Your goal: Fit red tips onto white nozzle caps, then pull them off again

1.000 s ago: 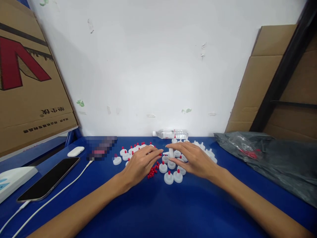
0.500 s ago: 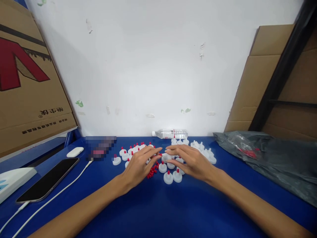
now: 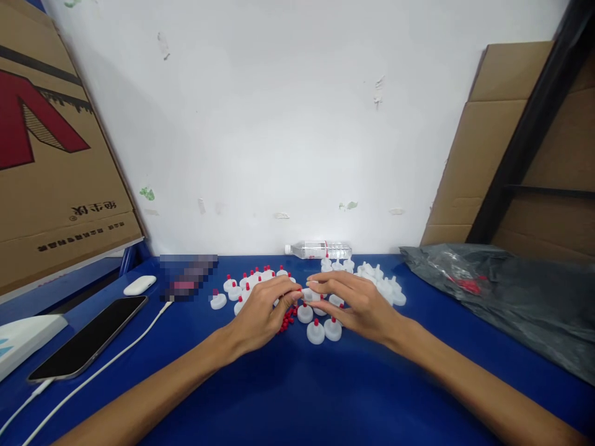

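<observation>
Between the thumb and fingers of my right hand [image 3: 360, 300] is a white nozzle cap [image 3: 311, 295], turned sideways with its spout toward the left. My left hand [image 3: 267, 306] pinches a small red tip at that spout; the fingertips mostly hide it. Below the hands lies a pile of loose red tips [image 3: 287, 320]. Several white caps with red tips stand close by, among them a front cap [image 3: 315, 332] and another cap [image 3: 333, 329]. More red-tipped caps [image 3: 230, 284] cluster past my left hand. Beyond my right hand sit white caps without tips [image 3: 388, 290].
A clear plastic bottle [image 3: 320, 249] lies along the wall. At left are a phone [image 3: 88, 337] with a white cable [image 3: 106, 365], a white earbud case [image 3: 139, 285] and a cardboard box [image 3: 60, 155]. A dark plastic bag [image 3: 511, 303] covers the table's right side.
My left fingers have closed together at the spout of the cap in my right hand, where the red tip showed between the hands before. The view shifted slightly.
</observation>
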Available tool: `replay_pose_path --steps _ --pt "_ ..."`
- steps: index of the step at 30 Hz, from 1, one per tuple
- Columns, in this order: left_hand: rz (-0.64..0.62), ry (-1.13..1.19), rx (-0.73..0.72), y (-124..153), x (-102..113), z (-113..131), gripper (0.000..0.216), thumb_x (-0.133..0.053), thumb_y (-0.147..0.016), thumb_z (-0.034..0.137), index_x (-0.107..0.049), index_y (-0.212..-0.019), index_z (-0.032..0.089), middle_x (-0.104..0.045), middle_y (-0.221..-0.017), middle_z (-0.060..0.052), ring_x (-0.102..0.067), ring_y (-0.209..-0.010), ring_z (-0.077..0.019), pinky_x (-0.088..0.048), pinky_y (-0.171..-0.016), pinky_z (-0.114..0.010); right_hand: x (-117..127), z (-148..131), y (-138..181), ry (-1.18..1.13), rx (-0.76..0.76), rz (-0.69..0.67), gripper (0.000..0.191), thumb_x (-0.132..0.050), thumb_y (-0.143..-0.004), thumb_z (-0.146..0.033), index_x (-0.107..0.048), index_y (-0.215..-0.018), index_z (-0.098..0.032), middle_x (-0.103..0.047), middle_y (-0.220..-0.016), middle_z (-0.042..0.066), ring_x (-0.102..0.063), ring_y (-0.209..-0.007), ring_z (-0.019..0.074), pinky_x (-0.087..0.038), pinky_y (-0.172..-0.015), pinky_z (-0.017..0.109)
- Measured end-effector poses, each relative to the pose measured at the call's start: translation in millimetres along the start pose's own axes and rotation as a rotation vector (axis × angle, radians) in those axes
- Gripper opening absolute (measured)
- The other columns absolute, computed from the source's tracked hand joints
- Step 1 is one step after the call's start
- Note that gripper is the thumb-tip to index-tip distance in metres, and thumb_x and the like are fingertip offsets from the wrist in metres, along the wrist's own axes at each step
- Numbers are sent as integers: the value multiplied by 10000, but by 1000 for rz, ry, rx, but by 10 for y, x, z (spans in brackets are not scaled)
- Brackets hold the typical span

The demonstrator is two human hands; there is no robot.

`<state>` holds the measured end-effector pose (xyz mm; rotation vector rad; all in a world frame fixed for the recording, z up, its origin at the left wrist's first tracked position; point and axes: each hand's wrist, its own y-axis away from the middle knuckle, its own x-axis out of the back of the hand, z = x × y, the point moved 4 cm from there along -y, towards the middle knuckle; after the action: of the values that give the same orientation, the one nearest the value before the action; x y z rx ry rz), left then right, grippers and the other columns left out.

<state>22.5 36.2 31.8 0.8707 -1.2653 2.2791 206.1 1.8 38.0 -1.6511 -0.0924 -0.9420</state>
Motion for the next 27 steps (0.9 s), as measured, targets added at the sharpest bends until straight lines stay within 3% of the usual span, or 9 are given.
replay_pose_path --steps 6,13,17,21,27 --pt "-56 -269 -11 -22 -34 -152 226 -487 -1017 253 -649 -1159 186 -647 -987 -64 -514 -962 -218 -463 -855 -364 22 110 -51 188 -56 -119 246 -487 -973 -156 -587 -1192 -209 -635 -1258 103 -635 -1120 226 -568 -898 394" --pt "-153 -543 48 35 -53 -342 208 -517 -986 242 -710 -1054 201 -593 -1103 -102 -465 -1098 -277 -510 -889 -429 271 543 54 273 -336 -105 147 -517 -958 -200 -589 -1086 -212 -692 -1083 67 -667 -915 219 -550 -746 339" --pt "-187 -618 59 47 -80 -318 235 -504 -994 284 -696 -1111 214 -551 -1171 -117 -454 -1148 -295 -515 -904 -455 365 724 119 401 -374 -106 126 -541 -958 -280 -624 -1021 -210 -697 -1058 84 -653 -942 255 -515 -790 377" --pt "-190 -666 72 58 -94 -312 254 -497 -993 288 -688 -1146 219 -503 -1245 -136 -435 -1204 -310 -507 -927 -468 311 836 171 500 -349 -200 206 -549 -962 -340 -695 -958 -195 -696 -1017 102 -620 -941 268 -459 -843 427" --pt "-190 -678 74 67 -97 -319 259 -498 -985 280 -698 -1130 202 -503 -1194 -142 -445 -1167 -311 -502 -916 -469 189 953 261 514 -418 -373 245 -563 -958 -361 -746 -898 -210 -716 -775 60 -621 -842 255 -419 -821 424"
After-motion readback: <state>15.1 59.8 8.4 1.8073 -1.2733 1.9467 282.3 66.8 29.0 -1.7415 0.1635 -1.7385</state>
